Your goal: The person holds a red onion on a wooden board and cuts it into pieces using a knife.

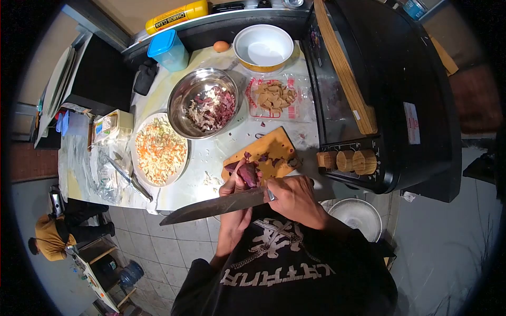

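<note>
A purple sweet potato (249,175) is gripped in my left hand (236,185), above the near edge of a wooden cutting board (282,138). My right hand (298,199) is closed round the handle of a large knife (211,207). Its long dark blade points left, across and just below my left hand. Dark purple peelings (263,157) are scattered on the board. Behind it lies a clear plastic bag with red print (303,97), with light brown slices (275,98) on it. A steel bowl (176,113) holds chopped purple and white pieces.
On the left are a plate (185,160) of shredded orange and white vegetables and another knife (134,184). At the back stand a white bowl (263,46), an egg (221,46) and a blue-lidded container (166,50). A black oven (406,100) borders the right. A person (55,238) is farther off.
</note>
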Demonstrator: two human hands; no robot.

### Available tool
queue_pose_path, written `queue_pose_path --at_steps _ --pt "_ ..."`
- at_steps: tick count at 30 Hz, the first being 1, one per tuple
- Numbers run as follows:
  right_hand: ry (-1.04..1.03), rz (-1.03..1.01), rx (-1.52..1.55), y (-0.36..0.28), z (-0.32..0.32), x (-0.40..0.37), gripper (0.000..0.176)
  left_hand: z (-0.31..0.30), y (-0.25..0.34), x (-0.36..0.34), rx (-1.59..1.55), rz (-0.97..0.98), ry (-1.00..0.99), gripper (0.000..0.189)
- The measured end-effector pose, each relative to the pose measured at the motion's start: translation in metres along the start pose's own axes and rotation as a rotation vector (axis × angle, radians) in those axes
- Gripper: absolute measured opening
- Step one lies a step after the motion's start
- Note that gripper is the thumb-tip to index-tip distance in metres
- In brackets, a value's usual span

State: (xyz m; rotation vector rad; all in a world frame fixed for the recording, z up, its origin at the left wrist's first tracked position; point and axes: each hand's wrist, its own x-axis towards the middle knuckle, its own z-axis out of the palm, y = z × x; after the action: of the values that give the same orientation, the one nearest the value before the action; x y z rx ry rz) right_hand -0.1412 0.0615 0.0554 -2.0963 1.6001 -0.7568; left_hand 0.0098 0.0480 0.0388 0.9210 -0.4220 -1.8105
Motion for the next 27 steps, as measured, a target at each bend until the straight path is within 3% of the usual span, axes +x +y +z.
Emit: queue_pose_path --at_steps 10,27 --pt "-0.058 0.074 -0.017 -0.0002 0.0038 -0.0045 0.017 0.0045 0.0022 -0.0015 0.094 0.036 0.017 0.059" --pt "-0.012 0.03 -0.02 0.0016 0.0035 -0.0032 0.015 0.0077 0.0038 -0.0024 0.192 0.004 0.022 0.058"
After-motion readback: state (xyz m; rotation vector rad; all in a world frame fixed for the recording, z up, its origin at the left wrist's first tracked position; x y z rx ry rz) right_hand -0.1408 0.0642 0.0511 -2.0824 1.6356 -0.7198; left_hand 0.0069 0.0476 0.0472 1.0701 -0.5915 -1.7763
